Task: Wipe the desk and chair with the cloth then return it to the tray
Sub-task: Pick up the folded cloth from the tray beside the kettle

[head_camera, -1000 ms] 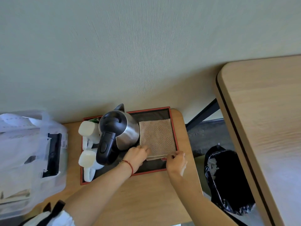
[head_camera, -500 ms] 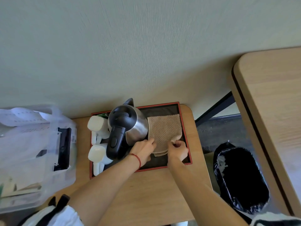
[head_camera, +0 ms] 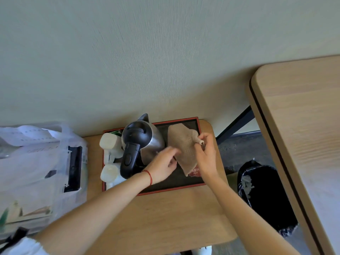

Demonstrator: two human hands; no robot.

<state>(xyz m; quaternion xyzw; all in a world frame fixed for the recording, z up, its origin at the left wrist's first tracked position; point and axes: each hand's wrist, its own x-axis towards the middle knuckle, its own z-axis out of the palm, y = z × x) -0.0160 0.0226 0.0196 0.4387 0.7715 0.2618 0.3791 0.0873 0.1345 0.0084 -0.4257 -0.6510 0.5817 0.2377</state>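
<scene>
Right hand [head_camera: 206,155] pinched on cloth [head_camera: 184,144] above tray [head_camera: 184,186]

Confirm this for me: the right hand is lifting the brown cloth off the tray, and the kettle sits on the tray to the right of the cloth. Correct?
Not quite. In the head view the kettle sits to the left of the cloth, not the right. The rest holds: the right hand pinches the brown cloth and has it raised above the tray.

A light wooden table [head_camera: 165,218] carries a red-rimmed tray [head_camera: 171,188] and a plastic bag [head_camera: 36,172].
</scene>
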